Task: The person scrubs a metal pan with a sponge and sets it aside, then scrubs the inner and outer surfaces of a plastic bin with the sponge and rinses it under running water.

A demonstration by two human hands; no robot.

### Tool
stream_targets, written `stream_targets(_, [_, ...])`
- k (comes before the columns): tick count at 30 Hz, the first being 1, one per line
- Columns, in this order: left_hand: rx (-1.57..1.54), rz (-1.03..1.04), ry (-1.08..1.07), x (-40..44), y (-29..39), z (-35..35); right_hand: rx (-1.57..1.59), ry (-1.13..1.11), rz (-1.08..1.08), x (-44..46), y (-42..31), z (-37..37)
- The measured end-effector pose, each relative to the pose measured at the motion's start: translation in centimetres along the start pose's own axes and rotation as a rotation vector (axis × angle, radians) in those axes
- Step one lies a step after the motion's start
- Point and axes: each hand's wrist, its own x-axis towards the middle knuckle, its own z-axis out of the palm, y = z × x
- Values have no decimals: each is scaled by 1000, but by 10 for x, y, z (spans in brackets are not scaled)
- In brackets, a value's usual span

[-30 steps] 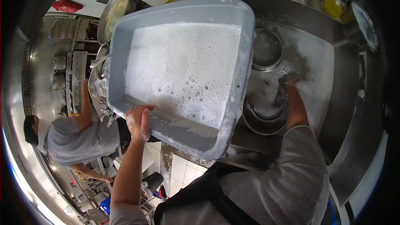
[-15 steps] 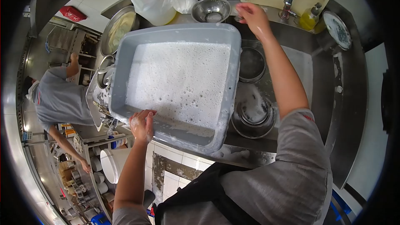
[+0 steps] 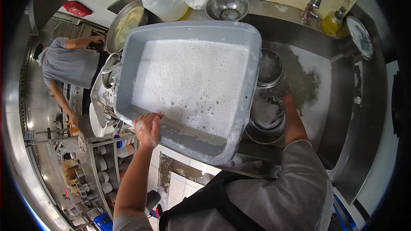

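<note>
The work seems unfinished: steel pots [image 3: 267,116] sit in the sudsy sink [image 3: 342,117], at three o'clock of the grey tub [image 3: 201,32]. The left hand [image 3: 147,129] curls over its eight-o'clock rim; the blurred right hand [image 3: 289,101], whose grip one cannot tell, is beside the nearer pot, but earlier it was near the steel bowl [image 3: 227,8].

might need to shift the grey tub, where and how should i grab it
Probably the left and right rims, two-handed from the near edge, where the left hand rests: the tub is wide and holds suds, so one-sided lifting could spill.
</note>
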Motion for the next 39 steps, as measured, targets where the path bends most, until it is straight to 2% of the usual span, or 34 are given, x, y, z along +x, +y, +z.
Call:
stream_targets(1, [-14,8,5,0,1,0,-300,-72,-148,-1,0,12])
stream_targets(2, [-6,5,-6,0,2,0,-295,-85,-148,2,5,19])
stream_targets(4, [-15,-6,-10,1,3,0,-178,-524,-65,12,-4,-5])
stream_targets(5, [-11,-7,-24,1,3,0,-175,-537,-62,17,-7,-5])
stream_targets(7, [-35,-15,-22,1,2,0,67,-578,276,16,-10,-3])
stream_targets(8, [-31,-13,-38,1,1,1,69,-591,285,10,-10,-6])
stream_targets(9, [-19,-15,-40,0,-1,1,-67,-611,126,4,-17,-23])
stream_targets(11, [-9,-16,-46,0,-1,3,-203,-629,-32,-2,-21,-33])
stream_targets(13, [-35,-17,-34,0,0,3,-85,-504,192,-2,-17,-23])
stream_targets(14, [-37,-16,-42,0,1,2,-87,-509,199,-2,-8,-9])
stream_targets(16, [-29,-24,-40,1,3,2,-50,-160,-76,7,35,56])
stream_targets(17, [-35,-23,-46,1,3,3,-56,-162,-71,20,40,75])
stream_targets(19, [-23,-17,-37,1,4,2,-332,-615,-104,46,36,79])
stream_targets(20, [-31,-14,-35,-1,3,2,-336,-611,-99,37,42,72])
stream_targets(22, [-25,-11,-31,0,3,3,12,-430,-47,6,23,16])
stream_targets(26, [-28,-24,-31,0,2,3,25,-402,2,-17,-8,-14])
stream_targets(29, [-23,-37,-30,1,0,4,26,-400,44,-24,0,-4])
stream_targets(31, [-7,-40,-18,0,1,4,124,-400,-201,-30,3,-5])
stream_targets(32, [-13,-44,-28,0,1,5,434,-361,89,-37,5,-5])
stream_targets(33, [-25,-41,-24,-1,0,5,738,-307,384,-58,-31,-51])
stream_targets(35, [-60,-39,-12,0,-4,6,1083,-352,577,-72,-49,-72])
stream_targets(36, [-64,-44,-16,-1,-6,7,1076,-353,579,-78,-51,-71])
stream_targets(38, [-25,-27,6,-1,-7,8,828,-357,59,-83,-57,-62])
stream_targets(39, [-12,-33,9,-2,-7,9,825,-357,59,-83,-52,-55])
